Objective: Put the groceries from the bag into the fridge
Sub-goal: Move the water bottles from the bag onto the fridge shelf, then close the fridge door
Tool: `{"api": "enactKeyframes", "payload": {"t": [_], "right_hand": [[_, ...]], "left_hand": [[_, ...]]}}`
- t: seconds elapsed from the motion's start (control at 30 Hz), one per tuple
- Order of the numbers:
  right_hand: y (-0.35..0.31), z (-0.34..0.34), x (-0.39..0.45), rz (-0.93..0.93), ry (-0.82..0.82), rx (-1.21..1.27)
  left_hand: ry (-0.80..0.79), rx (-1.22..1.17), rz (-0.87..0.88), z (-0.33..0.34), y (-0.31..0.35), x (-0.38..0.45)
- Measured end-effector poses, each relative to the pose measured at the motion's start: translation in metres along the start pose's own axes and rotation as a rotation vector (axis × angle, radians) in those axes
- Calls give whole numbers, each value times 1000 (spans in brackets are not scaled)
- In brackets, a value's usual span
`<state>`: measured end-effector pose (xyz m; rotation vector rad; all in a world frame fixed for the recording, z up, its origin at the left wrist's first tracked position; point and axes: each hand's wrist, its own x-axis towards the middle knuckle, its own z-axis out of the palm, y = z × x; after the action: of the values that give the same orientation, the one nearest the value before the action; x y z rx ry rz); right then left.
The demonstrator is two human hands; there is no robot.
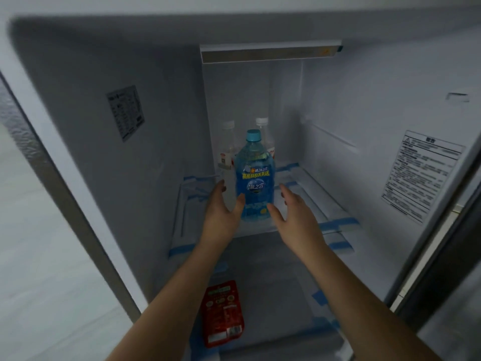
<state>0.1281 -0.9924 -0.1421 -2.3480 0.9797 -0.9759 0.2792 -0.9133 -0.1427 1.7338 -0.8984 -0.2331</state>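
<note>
A blue bottle (pixel 255 175) with a teal cap stands upright on the glass shelf (pixel 330 204) inside the open fridge. My left hand (pixel 222 212) is at its left side with straight fingers, the thumb touching the bottle's lower part. At the right side my right hand (pixel 291 212) spreads open, its thumb close to the bottle's base. Two clear bottles with white caps (pixel 229 147) (pixel 263 131) stand behind the blue one. A red packet (pixel 223 315) lies flat on the lower shelf, beneath my left forearm.
The fridge's side walls carry stickers, one on the left (pixel 126 112) and a warning label on the right (pixel 423 175). Blue tape strips (pixel 335 225) hold the shelf edges. A pale floor (pixel 39 256) lies left of the fridge.
</note>
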Motion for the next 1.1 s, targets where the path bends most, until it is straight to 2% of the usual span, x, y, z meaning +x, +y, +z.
{"api": "enactKeyframes", "payload": {"t": [0.13, 0.33, 0.4, 0.53, 0.7, 1.1], "right_hand": [[-14, -3, -26, -104, 24, -131], [-46, 1, -78, -218, 46, -441], [-56, 4, -99, -207, 33, -519], [-72, 9, -137, -139, -70, -624], [-84, 3, -179, -93, -130, -684], [-71, -61, -277, 9, -127, -691]], "left_hand": [[-76, 297, 181, -23, -11, -30], [-94, 750, 552, -74, -4, -96], [-94, 850, 620, -92, -4, -116], [-126, 928, 672, -118, -18, -148], [-186, 913, 702, -126, -22, -188], [-301, 948, 670, -100, 7, -258]]}}
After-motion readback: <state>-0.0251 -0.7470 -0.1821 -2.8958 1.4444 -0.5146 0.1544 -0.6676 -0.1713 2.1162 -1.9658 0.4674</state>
